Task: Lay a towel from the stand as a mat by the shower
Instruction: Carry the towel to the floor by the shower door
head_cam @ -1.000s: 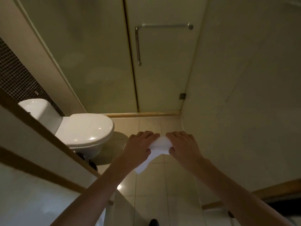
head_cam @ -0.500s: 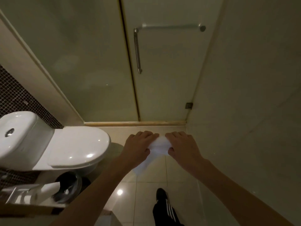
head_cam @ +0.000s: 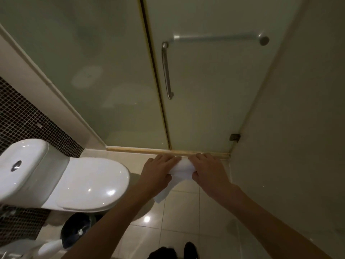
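Bunched between both hands, the folded white cloth towel [head_cam: 182,170] is held in the air above the glossy beige tiled floor [head_cam: 179,212], one corner hanging down. The left hand [head_cam: 158,172] and right hand [head_cam: 207,170] are each clenched on it. Since half a second ago, it has been carried nearer the wooden threshold strip [head_cam: 149,150] under the frosted glass shower door [head_cam: 205,86].

- Both forearms are seen bare up to the lower frame edge; no sleeves, watch or bands are visible.
- No rings or gloves are seen on the left hand [head_cam: 158,174] or the right hand [head_cam: 209,172].
- A dark shoe [head_cam: 190,249] and dark trouser fabric [head_cam: 162,254] are seen at the bottom edge.
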Demonstrator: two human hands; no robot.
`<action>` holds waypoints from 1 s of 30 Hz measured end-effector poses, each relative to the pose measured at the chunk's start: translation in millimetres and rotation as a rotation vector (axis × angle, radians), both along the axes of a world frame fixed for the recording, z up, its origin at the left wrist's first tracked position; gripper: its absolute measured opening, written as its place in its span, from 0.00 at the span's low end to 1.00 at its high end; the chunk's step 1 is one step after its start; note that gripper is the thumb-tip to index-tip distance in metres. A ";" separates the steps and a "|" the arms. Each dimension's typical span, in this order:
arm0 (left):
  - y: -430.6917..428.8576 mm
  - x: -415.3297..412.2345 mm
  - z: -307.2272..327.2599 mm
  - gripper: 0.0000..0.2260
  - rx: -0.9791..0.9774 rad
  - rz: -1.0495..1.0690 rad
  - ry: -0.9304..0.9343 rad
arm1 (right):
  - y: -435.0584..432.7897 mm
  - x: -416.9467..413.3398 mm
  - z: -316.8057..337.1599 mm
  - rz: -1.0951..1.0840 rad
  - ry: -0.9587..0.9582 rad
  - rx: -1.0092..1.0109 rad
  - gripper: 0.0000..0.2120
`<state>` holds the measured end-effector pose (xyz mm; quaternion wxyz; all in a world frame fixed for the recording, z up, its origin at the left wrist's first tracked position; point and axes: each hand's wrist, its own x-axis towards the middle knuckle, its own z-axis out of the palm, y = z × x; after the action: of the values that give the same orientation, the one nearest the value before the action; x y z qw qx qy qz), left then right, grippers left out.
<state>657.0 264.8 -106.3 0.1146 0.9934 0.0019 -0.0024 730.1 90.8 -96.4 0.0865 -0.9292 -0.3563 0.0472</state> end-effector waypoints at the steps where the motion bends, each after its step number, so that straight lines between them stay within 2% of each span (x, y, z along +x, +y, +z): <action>1: 4.8 8.6 -1.4 0.28 -0.005 0.005 0.000 | 5.4 9.8 -2.2 0.005 0.002 0.013 0.20; 12: 63.0 101.6 -34.5 0.26 -0.070 -0.075 -0.006 | 59.3 97.2 -38.3 -0.019 0.028 0.014 0.22; 20: 88.1 162.3 -86.3 0.29 -0.093 -0.114 0.047 | 77.2 149.6 -82.6 -0.060 0.057 0.062 0.22; 27: 84.2 208.3 -156.3 0.27 -0.103 -0.152 0.071 | 74.2 189.5 -160.9 -0.082 -0.006 0.199 0.25; 30: 82.6 232.7 -208.4 0.31 -0.069 -0.186 0.031 | 70.4 210.5 -219.1 -0.102 -0.031 0.240 0.25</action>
<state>889.7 347.3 -314.6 0.1478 0.9846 -0.0889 -0.0283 940.6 161.2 -315.5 0.1937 -0.9297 -0.3130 -0.0146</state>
